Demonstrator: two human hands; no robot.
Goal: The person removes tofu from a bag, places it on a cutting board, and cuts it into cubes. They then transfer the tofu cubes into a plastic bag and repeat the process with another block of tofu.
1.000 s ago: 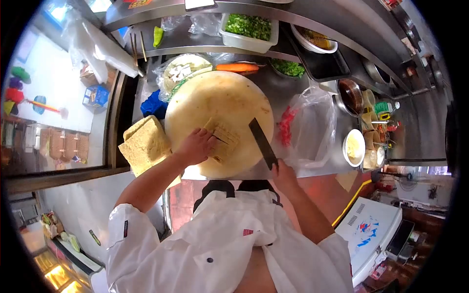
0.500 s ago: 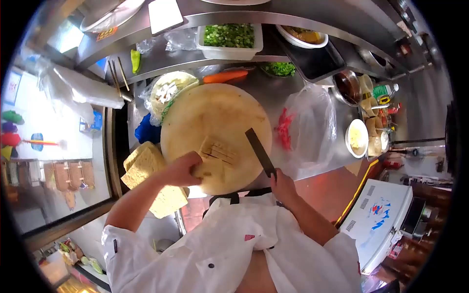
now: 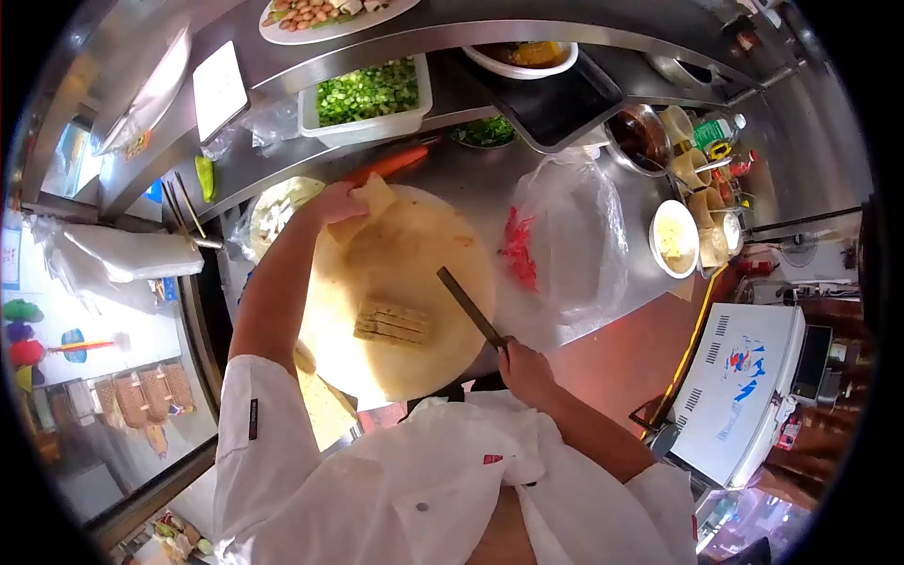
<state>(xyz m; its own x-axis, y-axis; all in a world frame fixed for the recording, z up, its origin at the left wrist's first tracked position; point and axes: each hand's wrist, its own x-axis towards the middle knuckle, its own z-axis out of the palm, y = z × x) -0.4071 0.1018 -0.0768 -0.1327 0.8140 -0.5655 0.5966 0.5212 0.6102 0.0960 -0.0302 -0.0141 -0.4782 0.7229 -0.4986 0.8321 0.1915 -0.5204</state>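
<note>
Far left, beyond a glass pane: a pale floor with coloured toys, blurred. Nearer, a folded sheet of clear plastic [image 3: 122, 254] on the counter edge, with chopsticks [image 3: 184, 207] and a green pepper [image 3: 204, 177] on the steel shelf above. A bagged bundle of pale vegetables [image 3: 273, 212] just left of the board's upper edge.

Left hand [image 3: 331, 201] stretched to the far rim of the round wooden chopping board [image 3: 395, 367], fingers closed around a slab of tofu [image 3: 377, 198], lifted and tilted over the board's top edge. Left sleeve white, arm crossing the board's left side. More tofu blocks [image 3: 320, 405] below the forearm, beside the board, partly hidden.

Mid-board: a stack of sliced tofu [image 3: 394, 322], cut into parallel strips, lying flat, apart from both hands. Just right of it, a cleaver [image 3: 468, 306], blade slanting up-left over the board, not touching the slices. Right hand [image 3: 524, 367] wrapped shut round the cleaver's handle at the board's lower right rim.

Behind the board: a carrot [image 3: 388, 164] on the steel counter, a white tub of chopped green onion [image 3: 367, 94] on the shelf, a dark tray [image 3: 556, 104]. Right of the board: a clear plastic bag [image 3: 574, 235] with red chillies [image 3: 515, 250] inside. Further right, a white bowl of pale minced stuff [image 3: 674, 238], a dark sauce bowl [image 3: 636, 137], small jars, blurred.
</note>
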